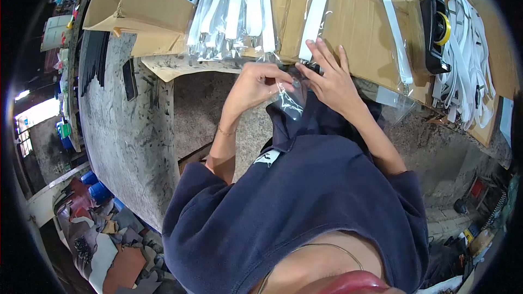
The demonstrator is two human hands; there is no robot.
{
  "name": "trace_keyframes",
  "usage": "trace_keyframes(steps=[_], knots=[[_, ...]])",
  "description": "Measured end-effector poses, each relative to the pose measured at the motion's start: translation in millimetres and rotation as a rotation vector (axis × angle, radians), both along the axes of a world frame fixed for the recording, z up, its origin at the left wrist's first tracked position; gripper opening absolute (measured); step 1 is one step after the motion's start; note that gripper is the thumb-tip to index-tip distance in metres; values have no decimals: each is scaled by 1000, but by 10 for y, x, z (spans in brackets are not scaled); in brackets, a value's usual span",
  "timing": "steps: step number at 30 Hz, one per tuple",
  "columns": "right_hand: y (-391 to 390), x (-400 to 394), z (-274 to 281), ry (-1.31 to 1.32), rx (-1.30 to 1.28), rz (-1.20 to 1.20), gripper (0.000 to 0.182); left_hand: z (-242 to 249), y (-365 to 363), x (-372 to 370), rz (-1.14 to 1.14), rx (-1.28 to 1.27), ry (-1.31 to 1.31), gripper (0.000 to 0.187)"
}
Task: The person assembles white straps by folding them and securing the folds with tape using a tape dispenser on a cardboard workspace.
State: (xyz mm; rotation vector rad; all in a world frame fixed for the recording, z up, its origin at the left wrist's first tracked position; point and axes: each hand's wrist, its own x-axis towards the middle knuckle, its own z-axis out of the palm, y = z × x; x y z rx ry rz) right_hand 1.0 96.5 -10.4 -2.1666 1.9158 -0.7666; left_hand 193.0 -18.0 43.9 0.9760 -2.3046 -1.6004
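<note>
A white lanyard (317, 16) in a clear plastic sleeve lies lengthwise on the cardboard, with a dark fitting at its near end. My left hand (259, 86) is closed, thumb and fingers pinching the loose end of a clear plastic sleeve (291, 106) that hangs over the table edge. Fingers stretched and apart, my right hand (336, 84) lies over the near end of the white lanyard; its thumb is beside the dark fitting. Whether it grips the fitting is hard to see.
Several bagged white lanyards (234, 11) lie to the left, near an open cardboard box (152, 8). Another bagged lanyard (393, 27) lies to the right. Beyond it are a black tape dispenser (434, 35) and a heap of loose white straps (463, 49). Scraps (125, 267) cover the floor at lower left.
</note>
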Motion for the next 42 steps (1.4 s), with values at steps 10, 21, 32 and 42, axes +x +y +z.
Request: trace_keyframes(steps=[10, 21, 32, 42], knots=[[-123, -42, 226, -875, 45, -329, 31, -32, -328, -490, 34, -55, 46, 12], [-335, -280, 203, -1265, 114, -146, 14, -255, 203, -280, 244, -246, 217, 49], [196, -130, 14, -60, -107, 93, 34, -737, 88, -139, -116, -855, 353, 31], [198, -71, -204, 12, -233, -67, 28, -761, -66, -124, -282, -872, 445, 26]])
